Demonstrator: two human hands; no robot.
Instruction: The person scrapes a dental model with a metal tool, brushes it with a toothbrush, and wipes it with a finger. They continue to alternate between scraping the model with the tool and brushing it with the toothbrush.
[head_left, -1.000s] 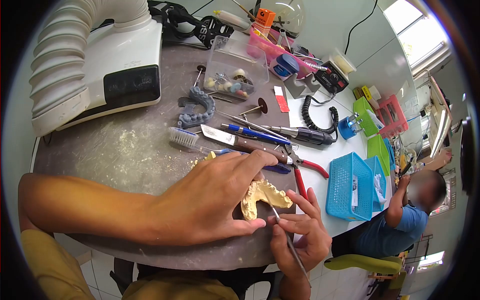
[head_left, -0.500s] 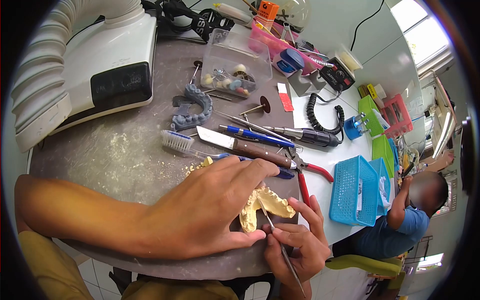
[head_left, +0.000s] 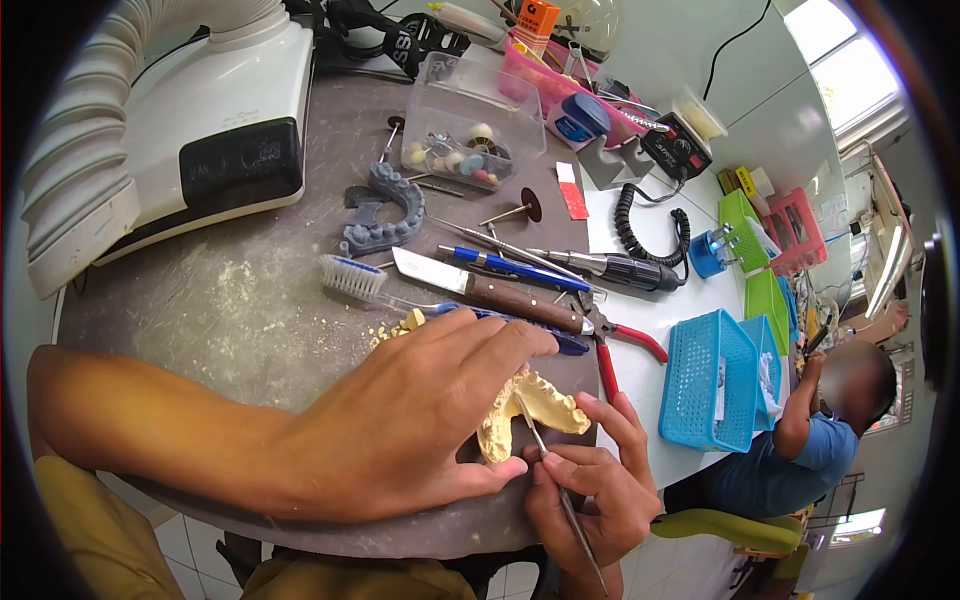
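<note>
A cream-coloured plaster dental model (head_left: 548,403), curved like a horseshoe, is gripped by my left hand (head_left: 420,410) from its left side. My thumb lies near its lower end, and part of the model is hidden behind my fingers. In my right hand (head_left: 605,490), pinched like a pen, is a slim metal carving instrument (head_left: 572,520). Its tip touches the inner side of the model's arch. Fingers of my right hand also rest by the model's right end. Cream crumbs (head_left: 385,333) lie on the bench beyond my left hand.
Beyond my hands lie a wooden-handled knife (head_left: 520,300), brush (head_left: 352,277), blue pen (head_left: 510,266), rotary handpiece (head_left: 620,270), red-handled pliers (head_left: 608,372) and grey dental model (head_left: 385,225). A clear box (head_left: 465,130) holds small bits. Blue baskets (head_left: 705,385) stand right, near a seated person (head_left: 810,440).
</note>
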